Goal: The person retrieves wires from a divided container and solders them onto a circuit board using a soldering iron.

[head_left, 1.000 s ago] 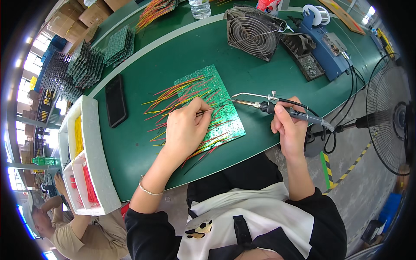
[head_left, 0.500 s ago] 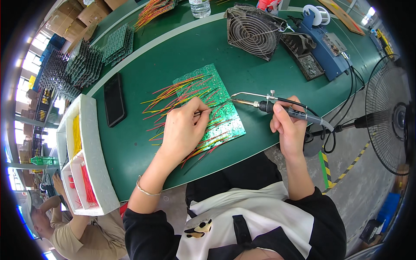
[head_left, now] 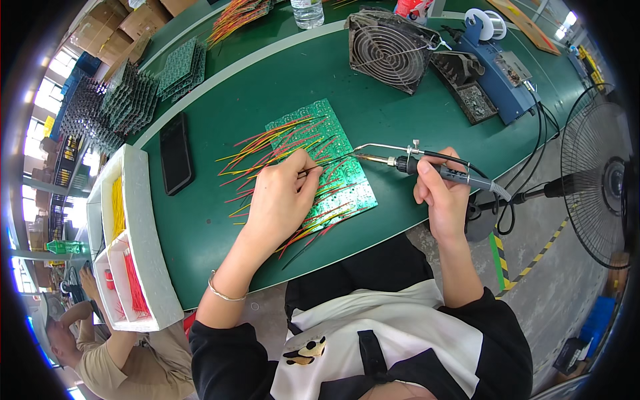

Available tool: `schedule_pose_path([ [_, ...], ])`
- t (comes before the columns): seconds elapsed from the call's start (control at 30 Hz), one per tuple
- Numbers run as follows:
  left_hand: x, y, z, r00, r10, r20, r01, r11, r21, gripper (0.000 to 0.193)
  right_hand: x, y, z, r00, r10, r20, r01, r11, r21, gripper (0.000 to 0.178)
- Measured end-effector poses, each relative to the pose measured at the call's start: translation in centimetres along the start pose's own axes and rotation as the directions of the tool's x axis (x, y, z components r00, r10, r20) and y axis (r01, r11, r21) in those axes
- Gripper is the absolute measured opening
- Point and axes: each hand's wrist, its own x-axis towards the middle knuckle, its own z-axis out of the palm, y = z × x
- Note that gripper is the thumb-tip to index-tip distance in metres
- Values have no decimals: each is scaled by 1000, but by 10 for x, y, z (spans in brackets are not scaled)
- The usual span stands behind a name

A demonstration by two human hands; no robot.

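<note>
A green circuit board panel point(head_left: 357, 189) lies on the green bench, with rows of red, yellow and black wires point(head_left: 257, 143) sticking out over its left side. My left hand point(head_left: 283, 190) is closed in a pinch above the panel; a thin dark wire shows at its fingertips, partly hidden by the fingers. In my right hand point(head_left: 445, 193) is a soldering iron point(head_left: 433, 170), held like a pen. A thin metal guide tube runs along the iron, and both tips meet over the panel's right edge, close to the end of the dark wire.
A black phone point(head_left: 176, 155) and a white foam box point(head_left: 157, 267) of yellow and red wires are at left. Behind stand a dusty square fan point(head_left: 390, 50) and a blue soldering station point(head_left: 500, 73). Stacked boards point(head_left: 183, 70) sit far left. A person point(head_left: 127, 353) works at lower left.
Both hands stay nearly in place. The soldering iron and my right hand have shifted very slightly left; the panel has barely moved.
</note>
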Motion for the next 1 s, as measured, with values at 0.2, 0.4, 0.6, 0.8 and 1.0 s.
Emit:
schedule_pose_path([
  [0.2, 0, 1, -2, 1000, -5, -2, 5, 1000, -5, 16, -1, 0, 0, 1000, -6, -6, 6, 1000, -6, 11],
  [0.4, 1, 2, -4, 999, -15, 41, 13, 999, 32, 12, -1, 1, 0, 1000, -4, -2, 4, 1000, -3, 11],
  [0.6, 0, 0, -3, 999, -18, 43, 16, 999, 39, 12, -1, 2, -1, 1000, -12, 10, 12, 1000, -23, 13],
  [0.8, 0, 0, -1, 1000, -25, 1, 25, 1000, -18, 16, -2, 2, -2, 999, -27, 38, 29, 998, -64, 14],
  [1.0, 0, 0, -1, 1000, -18, -3, 18, 1000, -15, 17, -2, 3, -5, 999, -42, 32, 43, 999, -33, 13],
])
